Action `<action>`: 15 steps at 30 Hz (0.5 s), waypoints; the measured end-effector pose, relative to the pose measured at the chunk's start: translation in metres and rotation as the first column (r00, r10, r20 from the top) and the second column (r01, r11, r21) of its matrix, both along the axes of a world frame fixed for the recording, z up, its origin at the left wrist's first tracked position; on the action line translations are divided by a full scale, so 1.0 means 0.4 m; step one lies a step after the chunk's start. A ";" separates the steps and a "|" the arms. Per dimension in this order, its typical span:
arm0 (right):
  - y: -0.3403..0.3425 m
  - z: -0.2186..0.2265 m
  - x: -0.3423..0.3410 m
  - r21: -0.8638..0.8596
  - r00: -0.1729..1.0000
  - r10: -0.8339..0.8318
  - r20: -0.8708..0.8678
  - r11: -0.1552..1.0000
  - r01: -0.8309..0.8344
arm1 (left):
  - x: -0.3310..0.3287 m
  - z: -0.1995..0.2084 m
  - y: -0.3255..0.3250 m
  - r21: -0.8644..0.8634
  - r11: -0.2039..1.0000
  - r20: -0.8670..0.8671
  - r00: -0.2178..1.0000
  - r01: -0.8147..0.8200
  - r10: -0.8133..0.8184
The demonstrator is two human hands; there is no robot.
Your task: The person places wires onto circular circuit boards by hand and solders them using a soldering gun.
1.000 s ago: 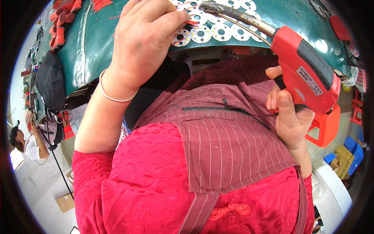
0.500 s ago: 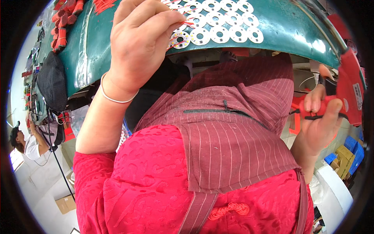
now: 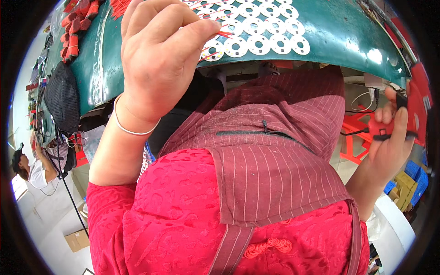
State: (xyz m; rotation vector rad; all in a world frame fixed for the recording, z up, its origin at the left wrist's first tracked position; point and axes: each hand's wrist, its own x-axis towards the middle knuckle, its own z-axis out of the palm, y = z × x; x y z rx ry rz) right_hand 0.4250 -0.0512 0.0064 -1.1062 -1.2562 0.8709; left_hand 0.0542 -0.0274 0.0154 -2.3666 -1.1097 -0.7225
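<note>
My left hand [image 3: 158, 59] is closed in a pinch on thin red wires [image 3: 225, 34], whose ends stick out past the fingertips. Under and beside it lie rows of white ring-shaped LED boards [image 3: 258, 44] on the green tabletop [image 3: 339, 34]. Red wires run across the boards nearest the hand. At the far right my right hand [image 3: 393, 137] is wrapped round the handle of a red soldering gun [image 3: 418, 98] with black parts. Its front end is hard to make out near the picture's rim. A dark cord [image 3: 356, 133] leaves the handle.
Bundles of red wire [image 3: 72, 39] lie at the back left of the table, with loose red wires [image 3: 120, 7] beside them. A black mesh thing [image 3: 62, 96] hangs at the left edge. A white plug [image 3: 372, 93] shows below the table's right end. Another person [image 3: 34, 167] sits far left.
My right hand and the soldering gun have moved outward to the right and turned. My left hand has shifted slightly left, still pinching the wires.
</note>
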 end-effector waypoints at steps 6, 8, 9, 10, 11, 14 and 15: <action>-0.073 -0.019 -0.084 -0.116 0.971 0.235 0.039 0.966 -0.229 | 0.012 -0.025 0.008 -0.022 1.000 0.029 0.999 0.017 -0.016; -0.081 -0.038 -0.104 -0.134 0.953 0.304 -0.003 0.944 -0.301 | 0.017 -0.021 0.016 -0.028 1.000 0.014 1.000 0.014 -0.013; -0.084 -0.044 -0.117 -0.135 0.954 0.301 -0.002 0.945 -0.298 | 0.019 -0.020 0.019 -0.034 0.999 -0.001 1.000 0.007 -0.007; -0.086 -0.045 -0.132 -0.116 0.949 0.314 -0.018 0.942 -0.314 | 0.020 -0.019 0.019 -0.034 0.999 0.000 1.000 0.008 -0.008; -0.088 -0.049 -0.139 -0.096 0.945 0.327 -0.034 0.940 -0.329 | 0.021 -0.020 0.020 -0.042 0.999 0.014 1.000 -0.002 0.002; -0.084 -0.055 -0.144 -0.139 0.935 0.354 -0.023 0.925 -0.354 | 0.021 -0.027 0.016 -0.048 0.999 0.020 1.000 -0.009 0.010; -0.085 -0.055 -0.146 -0.175 0.931 0.366 -0.022 0.915 -0.364 | 0.021 -0.031 0.014 -0.046 0.999 0.010 1.000 -0.007 0.007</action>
